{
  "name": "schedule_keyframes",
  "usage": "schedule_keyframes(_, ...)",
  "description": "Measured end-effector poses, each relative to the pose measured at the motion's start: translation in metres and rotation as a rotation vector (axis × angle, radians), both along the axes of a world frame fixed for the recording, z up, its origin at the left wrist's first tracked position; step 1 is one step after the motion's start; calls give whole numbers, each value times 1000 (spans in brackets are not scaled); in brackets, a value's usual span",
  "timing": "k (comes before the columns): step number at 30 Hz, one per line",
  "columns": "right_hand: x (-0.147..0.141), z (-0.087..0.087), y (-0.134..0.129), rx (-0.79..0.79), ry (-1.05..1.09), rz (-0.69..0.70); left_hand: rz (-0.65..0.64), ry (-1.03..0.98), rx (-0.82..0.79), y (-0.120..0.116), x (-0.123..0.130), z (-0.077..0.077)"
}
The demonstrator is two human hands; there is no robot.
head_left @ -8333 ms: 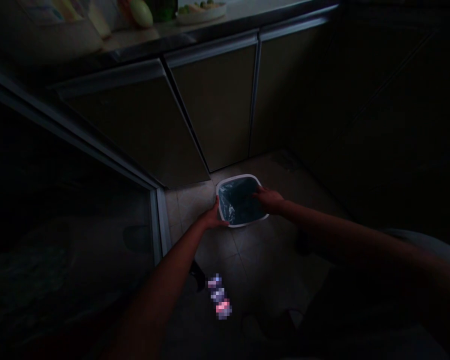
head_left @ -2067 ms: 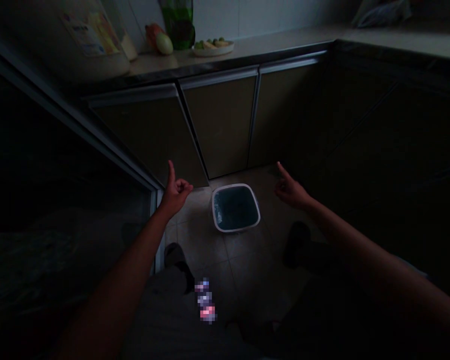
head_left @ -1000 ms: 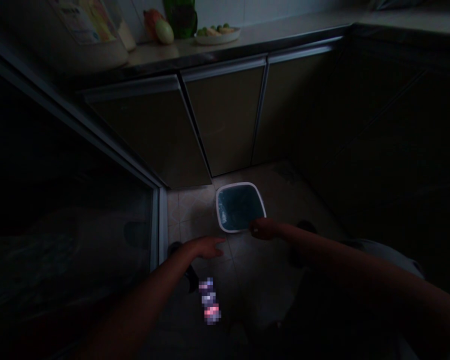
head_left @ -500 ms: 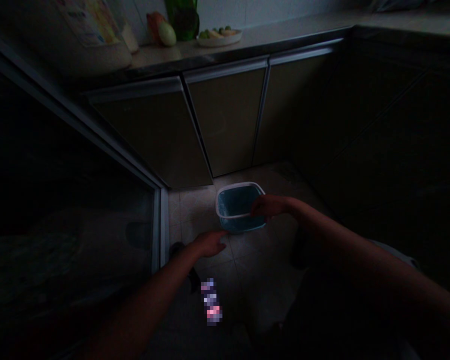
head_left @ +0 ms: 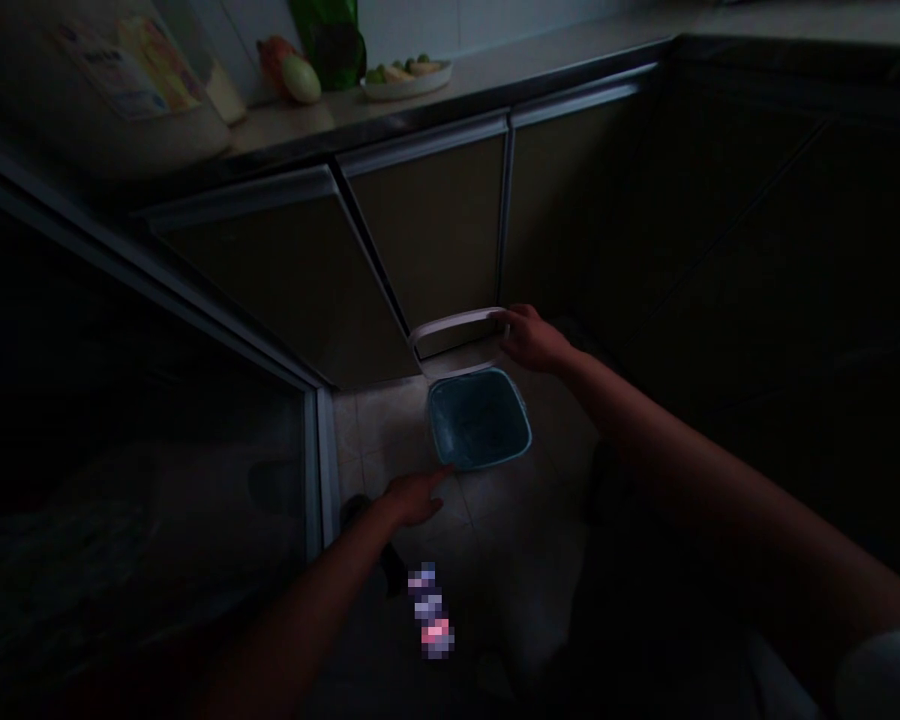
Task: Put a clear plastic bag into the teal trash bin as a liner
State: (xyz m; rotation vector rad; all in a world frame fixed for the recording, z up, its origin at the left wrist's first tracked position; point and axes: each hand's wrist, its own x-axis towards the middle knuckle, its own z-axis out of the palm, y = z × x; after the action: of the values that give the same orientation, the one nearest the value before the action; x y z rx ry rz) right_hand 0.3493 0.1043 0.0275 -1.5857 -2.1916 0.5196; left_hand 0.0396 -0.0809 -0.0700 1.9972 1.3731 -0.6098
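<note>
A teal plastic bin (head_left: 480,425), shaped like a small wastebasket, stands on the tiled floor in front of the cabinets. Its white rim frame (head_left: 461,320) is raised off the top, tilted up toward the cabinet doors at the bin's far side. My right hand (head_left: 531,338) is closed round the right corner of that frame. At the bin's near left edge, my left hand (head_left: 414,498) has its index finger stretched out, the tip at or touching the bin's edge. The dim light hides most detail inside the bin.
Cabinet doors (head_left: 427,220) close off the far side under a countertop (head_left: 487,75). On it are a plate (head_left: 409,88) of food, a pale onion-like vegetable (head_left: 301,79) and a large container (head_left: 142,80). A framed glass door (head_left: 311,470) stands at left.
My right hand has lifted the white frame off the bin's top, moving it up and away toward the cabinets. My left hand stays near the bin's edge. The view has shifted slightly.
</note>
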Motion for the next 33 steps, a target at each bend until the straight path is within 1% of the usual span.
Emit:
schedule_keyframes(2,2,-7,8,-45,-47,-30,-1,7,-5,1,0,-1)
schedule_keyframes(7,4,-17,22,-102,-68,8,-8,-32,-8,1,-5,-2)
schedule_keyframes(10,4,-18,24,-104,-50,14,14,-92,-7,2,-10,-11)
schedule_keyframes(12,4,-18,24,-97,-25,20,75,-187,3,6,-15,-22)
schedule_keyframes(14,5,-18,24,-88,1,20,218,-349,45,15,-19,-35)
schedule_keyframes(15,7,-18,23,-87,13,14,329,-444,79,22,-21,-42)
schedule_keyframes(17,10,-20,20,-88,33,-5,666,-614,149,40,-27,-56)
schedule_keyframes(19,15,-23,15,-94,42,-36,1006,-697,188,59,-33,-69)
schedule_keyframes(20,18,-26,11,-102,42,-59,1131,-705,190,68,-36,-75)
schedule_keyframes(21,20,-29,8,-121,39,-87,1217,-698,184,75,-38,-81)
schedule_keyframes(23,26,-40,0,-209,32,-158,1300,-670,157,85,-42,-95)
schedule_keyframes(25,31,-56,-7,-361,40,-233,1387,-656,102,89,-40,-110)
schedule_keyframes(29,41,-101,-21,-697,121,-390,1517,-715,-54,86,-20,-141)
schedule_keyframes(31,44,-124,-27,-798,197,-458,1558,-782,-149,82,-8,-154)
schedule_keyframes(33,43,-146,-34,-872,291,-491,1592,-843,-240,80,1,-163)
